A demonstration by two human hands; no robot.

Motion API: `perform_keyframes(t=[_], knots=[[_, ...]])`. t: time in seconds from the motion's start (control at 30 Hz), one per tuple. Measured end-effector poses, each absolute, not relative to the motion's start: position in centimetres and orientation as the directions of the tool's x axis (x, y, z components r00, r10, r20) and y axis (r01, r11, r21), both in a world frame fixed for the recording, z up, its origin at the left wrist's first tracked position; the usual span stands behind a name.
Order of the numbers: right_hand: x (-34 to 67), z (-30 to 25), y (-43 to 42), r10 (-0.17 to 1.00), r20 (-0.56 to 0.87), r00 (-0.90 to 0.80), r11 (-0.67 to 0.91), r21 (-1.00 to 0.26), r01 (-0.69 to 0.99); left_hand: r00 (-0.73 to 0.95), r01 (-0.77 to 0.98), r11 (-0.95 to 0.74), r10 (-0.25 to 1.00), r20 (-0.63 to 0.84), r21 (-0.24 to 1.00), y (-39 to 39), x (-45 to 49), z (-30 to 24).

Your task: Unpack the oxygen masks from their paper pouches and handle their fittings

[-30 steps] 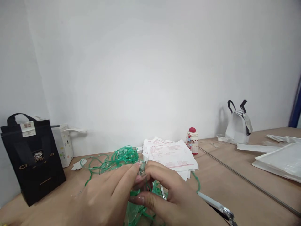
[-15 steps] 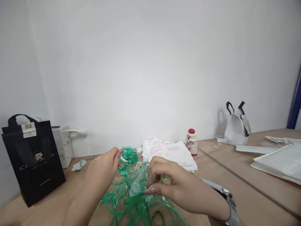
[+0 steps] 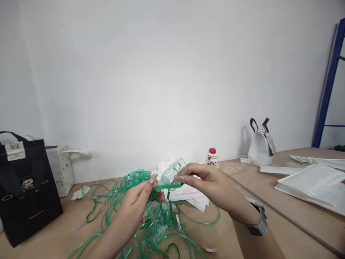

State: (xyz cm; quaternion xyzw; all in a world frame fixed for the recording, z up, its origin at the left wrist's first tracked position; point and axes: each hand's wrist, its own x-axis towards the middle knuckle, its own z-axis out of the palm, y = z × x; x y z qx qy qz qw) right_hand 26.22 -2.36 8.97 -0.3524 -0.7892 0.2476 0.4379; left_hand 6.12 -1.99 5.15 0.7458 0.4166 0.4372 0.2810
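My left hand (image 3: 142, 196) is closed on one part of a flat green elastic strap (image 3: 169, 186), which stretches across to my right hand (image 3: 201, 178). The right fingers pinch the strap's other end, beside a clear green-tinted oxygen mask (image 3: 168, 174) that is held up at a tilt. The right fingers cover part of the mask's edge. Beneath both hands lies a tangle of green tubing (image 3: 151, 230) with clear plastic connectors (image 3: 161, 230) and more green straps. Another coil of green tubing (image 3: 137, 176) sits behind my left hand.
Printed papers (image 3: 199, 201) lie behind the hands, near a red-topped bottle (image 3: 212, 158). On the left stand a black paper bag (image 3: 29, 194) and a white box (image 3: 63, 172). To the right are a small white bag (image 3: 260, 147) and white plastic packs (image 3: 315, 183). A seam (image 3: 269, 205) crosses the tabletop.
My left hand has moved in toward the right one and now grips the strap. My right hand has lifted the mask and strap off the tangle. The view has shifted slightly right.
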Motion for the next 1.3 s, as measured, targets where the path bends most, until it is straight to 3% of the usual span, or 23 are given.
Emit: perform_keyframes(t=[0.2,0.37,0.47,0.6,0.67,0.8,1.0,1.1,1.3], knots=[[25.8,8.7,-1.6,0.796,0.532,-0.288,0.572,-0.817,0.071,0.338,0.441,-0.542,0.839,0.427,0.716,-3.3,5.3,5.8],[25.5,8.5,-1.6,0.802,0.55,-0.235,0.547,-0.833,-0.082,0.256,0.564,-0.563,0.814,0.521,0.603,-3.5,4.5,6.1],[25.3,8.2,-1.3,0.791,0.551,-0.266,0.528,-0.834,-0.158,0.242,0.547,-0.576,0.803,0.544,0.607,-3.5,4.5,6.1],[24.9,7.8,-1.0,0.771,0.554,-0.316,0.519,-0.833,-0.193,-0.007,0.563,-0.513,0.781,0.625,0.647,-3.0,4.4,5.6],[24.7,7.7,-0.9,0.768,0.553,-0.324,0.515,-0.833,-0.2,-0.047,0.54,-0.488,0.796,0.603,0.686,-2.8,4.1,5.6],[24.2,7.6,-0.9,0.765,0.587,-0.265,0.537,-0.808,-0.24,0.067,0.565,-0.44,0.868,0.492,0.698,-2.9,3.2,5.9],[23.9,7.6,-0.8,0.792,0.597,-0.132,0.545,-0.787,-0.289,0.096,0.64,-0.438,0.861,0.5,0.632,-3.1,3.3,6.2],[23.8,7.3,-0.6,0.792,0.582,-0.186,0.523,-0.803,-0.286,0.211,0.6,-0.518,0.837,0.505,0.61,-3.2,4.3,6.1],[23.2,6.9,-1.0,0.766,0.571,-0.295,0.52,-0.82,-0.239,0.208,0.661,-0.489,0.848,0.487,0.569,-3.4,5.3,5.7]])
